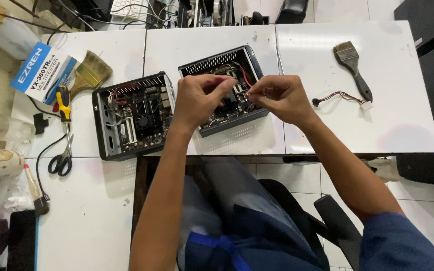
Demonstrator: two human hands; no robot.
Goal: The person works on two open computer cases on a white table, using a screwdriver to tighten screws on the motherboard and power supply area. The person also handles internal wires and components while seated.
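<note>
Both hands work over the open black computer case [229, 90] on the white tabletop [327, 130]. Left hand [199, 98] and right hand [277, 98] each have fingers pinched on thin wires [247, 80] inside it; the exact piece held is too small to tell. Second open case [131, 115] lies just left of the left hand. Paintbrush [352, 68] and loose cable [340, 98] lie right of the right hand.

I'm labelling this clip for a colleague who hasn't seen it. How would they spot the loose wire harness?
Look at the white table, right-hand panel. Below the black-handled paintbrush lies the wire harness: a short multicoloured bundle, black plug one end, white the other, alone outside both open computer cases.
</note>
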